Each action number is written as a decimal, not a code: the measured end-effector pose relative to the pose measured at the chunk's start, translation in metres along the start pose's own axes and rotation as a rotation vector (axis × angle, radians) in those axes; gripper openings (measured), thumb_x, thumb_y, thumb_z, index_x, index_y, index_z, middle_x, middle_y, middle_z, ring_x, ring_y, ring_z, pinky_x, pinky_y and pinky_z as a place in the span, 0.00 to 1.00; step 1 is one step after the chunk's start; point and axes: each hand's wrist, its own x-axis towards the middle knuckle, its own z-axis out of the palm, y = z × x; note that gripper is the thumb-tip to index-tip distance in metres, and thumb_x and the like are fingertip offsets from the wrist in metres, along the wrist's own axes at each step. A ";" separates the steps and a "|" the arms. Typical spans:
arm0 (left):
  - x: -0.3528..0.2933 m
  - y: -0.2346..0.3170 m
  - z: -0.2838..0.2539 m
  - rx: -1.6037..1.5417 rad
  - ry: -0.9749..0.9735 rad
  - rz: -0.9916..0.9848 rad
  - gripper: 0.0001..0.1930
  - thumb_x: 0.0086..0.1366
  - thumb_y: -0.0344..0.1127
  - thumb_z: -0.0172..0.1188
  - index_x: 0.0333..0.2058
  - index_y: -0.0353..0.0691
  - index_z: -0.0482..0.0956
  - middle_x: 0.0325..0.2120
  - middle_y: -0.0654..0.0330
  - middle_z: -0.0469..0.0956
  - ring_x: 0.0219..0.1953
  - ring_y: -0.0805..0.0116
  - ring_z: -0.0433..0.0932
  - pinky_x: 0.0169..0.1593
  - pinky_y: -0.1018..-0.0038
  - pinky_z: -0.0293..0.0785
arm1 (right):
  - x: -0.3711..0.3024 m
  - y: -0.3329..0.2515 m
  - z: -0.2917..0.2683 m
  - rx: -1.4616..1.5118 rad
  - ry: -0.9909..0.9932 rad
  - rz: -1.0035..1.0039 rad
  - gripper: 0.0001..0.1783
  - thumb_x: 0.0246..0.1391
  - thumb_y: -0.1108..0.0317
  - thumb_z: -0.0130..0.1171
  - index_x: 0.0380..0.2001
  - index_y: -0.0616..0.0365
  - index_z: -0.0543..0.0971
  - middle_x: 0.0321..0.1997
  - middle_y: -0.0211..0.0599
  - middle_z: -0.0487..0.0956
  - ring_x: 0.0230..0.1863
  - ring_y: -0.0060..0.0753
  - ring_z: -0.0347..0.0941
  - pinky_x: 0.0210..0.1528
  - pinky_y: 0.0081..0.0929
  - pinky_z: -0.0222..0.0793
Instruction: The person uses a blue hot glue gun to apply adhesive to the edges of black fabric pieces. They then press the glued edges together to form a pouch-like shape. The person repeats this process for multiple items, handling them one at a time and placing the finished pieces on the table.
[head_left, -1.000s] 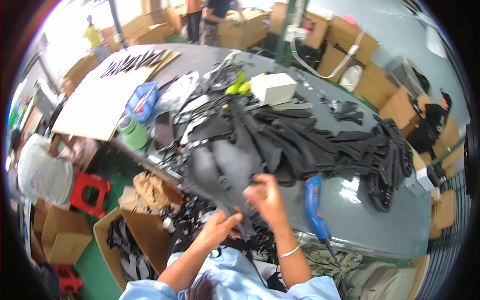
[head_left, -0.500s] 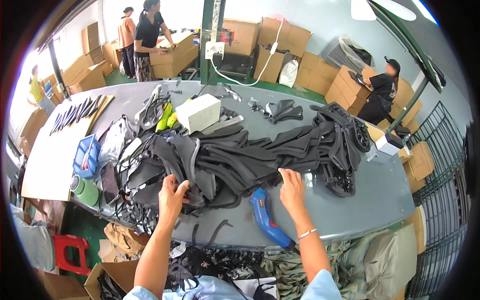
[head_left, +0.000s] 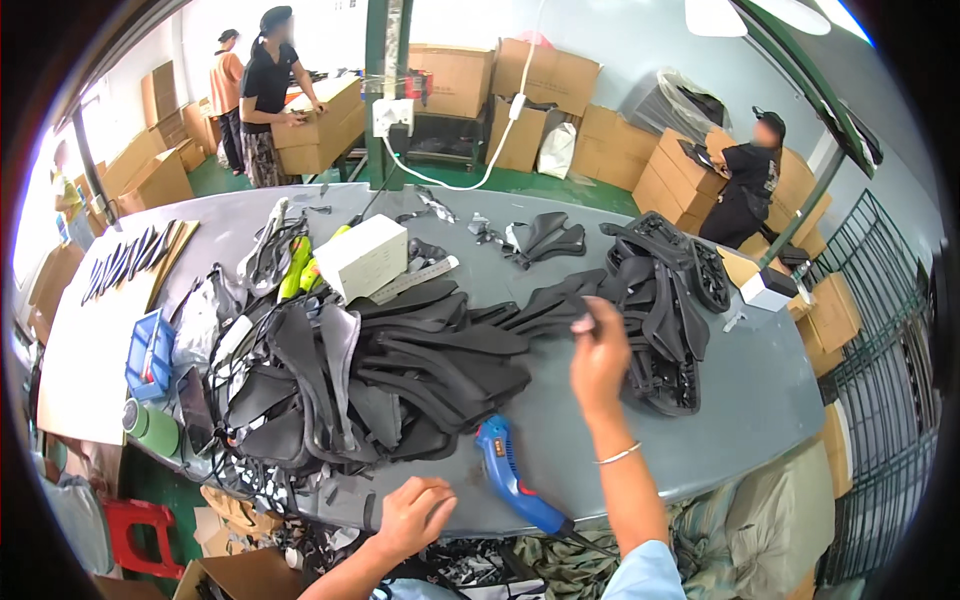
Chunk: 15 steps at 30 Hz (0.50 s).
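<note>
Nearest, the left hand [head_left: 415, 515] rests half-curled and empty at the table's [head_left: 780, 400] near edge, beside a blue tool [head_left: 515, 480] whose long axis runs near-right to far-left. Farther in, the right hand [head_left: 598, 358] pinches a black strip [head_left: 560, 295] angling toward the far-left pile [head_left: 380, 380].

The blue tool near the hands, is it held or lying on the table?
Lying. The blue tool rests flat on the grey table, between both hands, untouched.
</note>
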 end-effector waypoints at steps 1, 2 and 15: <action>0.004 -0.004 0.011 0.022 -0.023 -0.003 0.06 0.50 0.28 0.64 0.26 0.38 0.74 0.29 0.58 0.76 0.29 0.60 0.76 0.31 0.69 0.73 | 0.000 -0.021 0.006 -0.029 -0.121 -0.121 0.26 0.42 0.75 0.57 0.49 0.58 0.70 0.43 0.40 0.75 0.43 0.43 0.70 0.47 0.36 0.61; 0.009 -0.006 0.022 0.035 -0.051 0.002 0.06 0.50 0.28 0.64 0.26 0.38 0.74 0.28 0.59 0.76 0.29 0.60 0.75 0.31 0.69 0.73 | -0.003 -0.039 0.014 -0.070 -0.239 -0.240 0.31 0.37 0.76 0.60 0.50 0.57 0.69 0.41 0.39 0.76 0.43 0.43 0.70 0.47 0.36 0.61; 0.039 -0.031 0.051 -0.080 -0.256 -0.073 0.08 0.50 0.32 0.66 0.27 0.36 0.77 0.30 0.57 0.74 0.34 0.58 0.72 0.38 0.67 0.71 | 0.075 0.123 0.105 -0.265 -0.265 -0.073 0.24 0.44 0.76 0.58 0.48 0.54 0.70 0.38 0.41 0.73 0.43 0.48 0.69 0.45 0.42 0.64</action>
